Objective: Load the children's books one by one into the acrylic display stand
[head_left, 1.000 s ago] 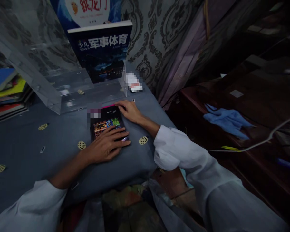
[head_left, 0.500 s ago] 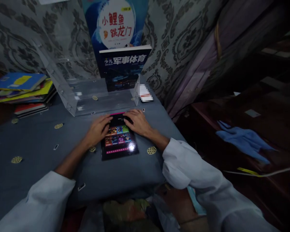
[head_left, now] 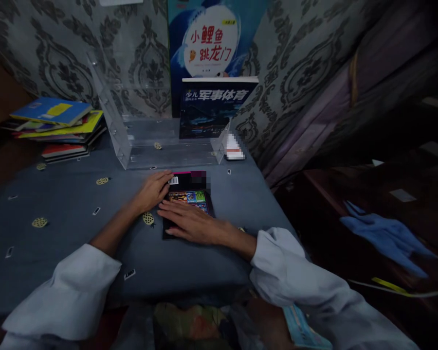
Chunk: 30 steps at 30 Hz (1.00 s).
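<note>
A black book (head_left: 187,196) with a pink edge, a barcode and rows of small coloured pictures lies flat on the cloth-covered table. My left hand (head_left: 154,190) rests at its upper left edge, fingertips touching the cover near the barcode. Across the lower part of the book my right hand (head_left: 191,222) lies flat with fingers stretched out, hiding much of the pictures. Behind the book stands a clear acrylic rack (head_left: 160,151). A dark blue book (head_left: 215,109) leans upright in its right part, in front of a taller blue book (head_left: 213,41).
A stack of books (head_left: 58,121) sits at the back left of the table (head_left: 73,253). Beside the rack's right end is a small white item (head_left: 234,147), partly blurred. Past the table's right edge, a blue cloth (head_left: 387,233) lies on a dark surface.
My right hand has moved down from the book's top right to its lower part and now covers it. My left hand stays at the upper left. The view has shifted left.
</note>
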Each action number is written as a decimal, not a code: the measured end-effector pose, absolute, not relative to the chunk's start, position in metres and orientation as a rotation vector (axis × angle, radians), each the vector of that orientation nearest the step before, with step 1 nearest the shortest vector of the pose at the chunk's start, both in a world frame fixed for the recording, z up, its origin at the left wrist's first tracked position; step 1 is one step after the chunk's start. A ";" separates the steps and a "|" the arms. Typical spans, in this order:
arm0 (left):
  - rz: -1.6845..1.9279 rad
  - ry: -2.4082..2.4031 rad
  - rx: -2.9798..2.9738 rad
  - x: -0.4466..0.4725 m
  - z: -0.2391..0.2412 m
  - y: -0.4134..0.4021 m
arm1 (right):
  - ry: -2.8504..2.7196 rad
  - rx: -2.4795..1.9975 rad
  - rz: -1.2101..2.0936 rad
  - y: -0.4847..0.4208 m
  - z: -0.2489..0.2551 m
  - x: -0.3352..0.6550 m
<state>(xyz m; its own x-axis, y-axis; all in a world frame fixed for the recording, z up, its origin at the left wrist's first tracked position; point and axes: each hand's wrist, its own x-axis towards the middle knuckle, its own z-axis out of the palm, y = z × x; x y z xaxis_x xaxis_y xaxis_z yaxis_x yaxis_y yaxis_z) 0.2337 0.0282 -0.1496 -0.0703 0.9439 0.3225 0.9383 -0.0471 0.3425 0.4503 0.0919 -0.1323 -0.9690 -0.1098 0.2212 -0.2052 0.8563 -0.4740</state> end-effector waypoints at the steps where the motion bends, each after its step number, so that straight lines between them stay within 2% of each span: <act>1: 0.767 2.155 2.129 0.233 -0.150 0.029 | -2.850 0.223 0.758 0.096 -0.134 0.449; 12: 0.752 2.157 2.114 0.233 -0.149 0.028 | -2.758 -0.168 0.676 0.166 -0.151 0.438; 21: 0.406 2.274 2.098 0.253 -0.147 0.021 | -2.697 -0.277 0.663 0.179 -0.160 0.440; 30: 0.202 2.055 2.258 0.295 -0.143 -0.015 | -2.682 -0.311 0.664 0.176 -0.161 0.438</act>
